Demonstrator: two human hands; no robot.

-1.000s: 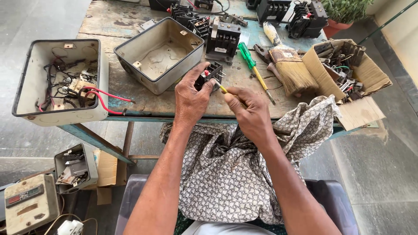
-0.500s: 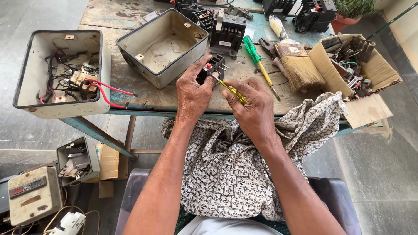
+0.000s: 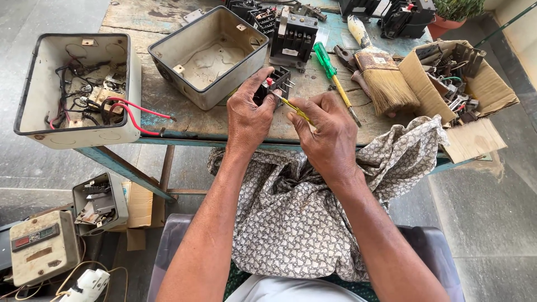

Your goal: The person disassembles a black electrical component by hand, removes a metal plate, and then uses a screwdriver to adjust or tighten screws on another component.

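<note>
My left hand grips a small black electrical part with metal terminals just above the table's near edge. My right hand holds a thin yellow-handled screwdriver, its tip set against the part. A patterned cloth lies over my lap and drapes onto the table edge under both hands.
On the worn table: an empty grey metal box, a wired switch box overhanging the left edge, a green screwdriver, a brush, black switch blocks, a cardboard box of parts. Old meter units sit on the floor.
The view has shifted slightly; both hands stay together on the black part, with the screwdriver still at its terminals.
</note>
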